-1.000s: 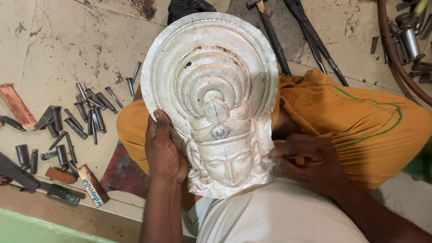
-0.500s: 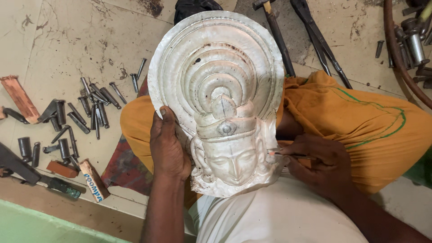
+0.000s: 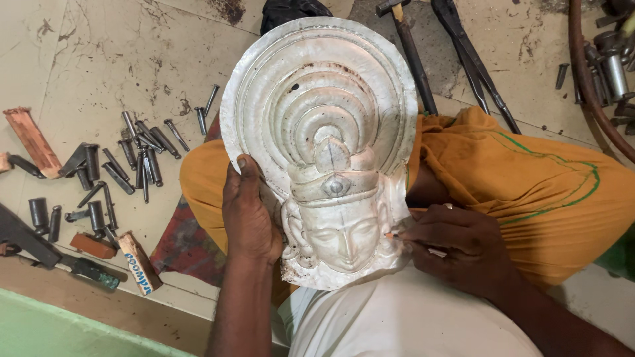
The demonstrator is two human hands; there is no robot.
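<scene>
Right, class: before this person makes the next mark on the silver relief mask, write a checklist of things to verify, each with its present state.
1. Left hand grips the mask's left edge, steadying it: ok.
2. Mask rests on the lap, over the orange cloth: ok.
3. Right hand holds a thin pointed tool with its tip at the edge beside the face: ok.
4. Whether the tip actually touches the metal: cannot tell.
5. Punches lie loose on the floor at the person's left, apart from the mask: ok.
6. Hammer and tongs lie beyond the mask, clear of both hands: ok.
</scene>
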